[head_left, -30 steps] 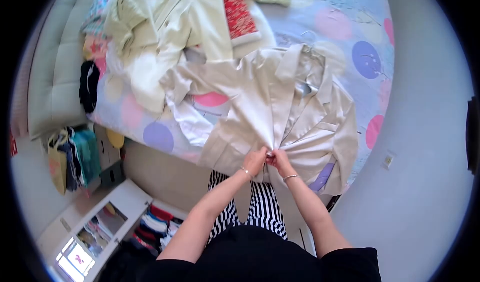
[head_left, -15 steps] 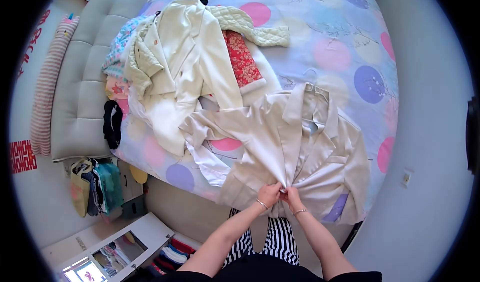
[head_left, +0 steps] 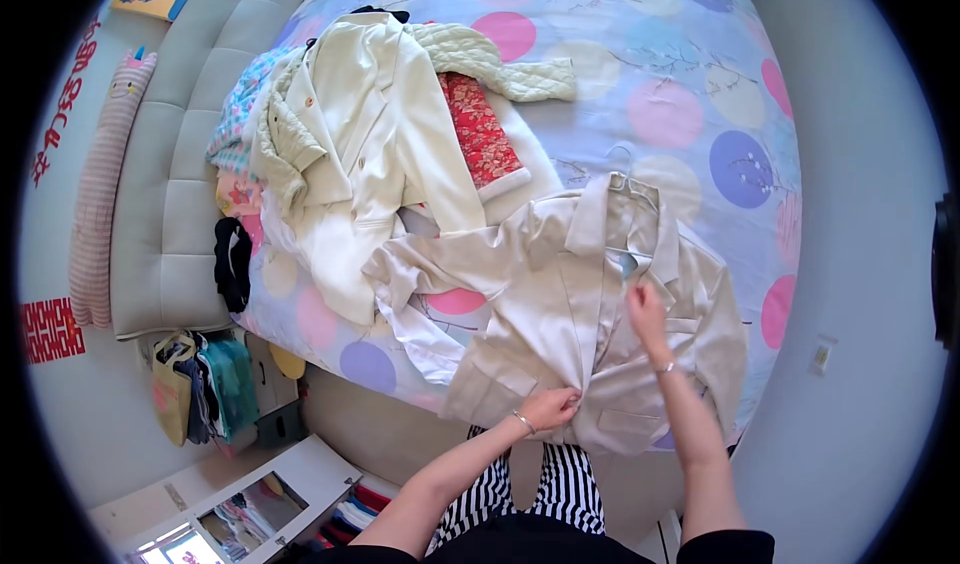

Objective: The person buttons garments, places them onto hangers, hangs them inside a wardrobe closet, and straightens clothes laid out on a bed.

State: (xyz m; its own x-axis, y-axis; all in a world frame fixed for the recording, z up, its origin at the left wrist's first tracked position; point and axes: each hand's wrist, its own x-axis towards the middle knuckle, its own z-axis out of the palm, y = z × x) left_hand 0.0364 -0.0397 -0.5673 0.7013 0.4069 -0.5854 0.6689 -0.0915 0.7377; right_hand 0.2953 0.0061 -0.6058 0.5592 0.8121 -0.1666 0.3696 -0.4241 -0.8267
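A champagne satin jacket (head_left: 530, 314) lies front up along the near edge of the bed, with a clear hanger (head_left: 622, 161) in its collar. My left hand (head_left: 552, 408) pinches the jacket's front edge near the hem. Higher up, over the right lapel area, is my right hand (head_left: 646, 309), its fingers curled; whether it holds any fabric is too small to tell. A white sleeve (head_left: 425, 342) shows beside the jacket's left side.
Cream blazer (head_left: 370, 164), quilted garment (head_left: 500, 69) and red floral piece (head_left: 478, 134) lie piled on the dotted bedspread (head_left: 665, 114). A black item (head_left: 232, 264) rests by the headboard (head_left: 165, 204). Bags (head_left: 205, 389) hang at the lower left, above an open cabinet door (head_left: 320, 469).
My right hand has left the jacket's hem edge and moved up towards the collar. My left hand stays at the front edge. The head view has tilted up, showing more of the bed.
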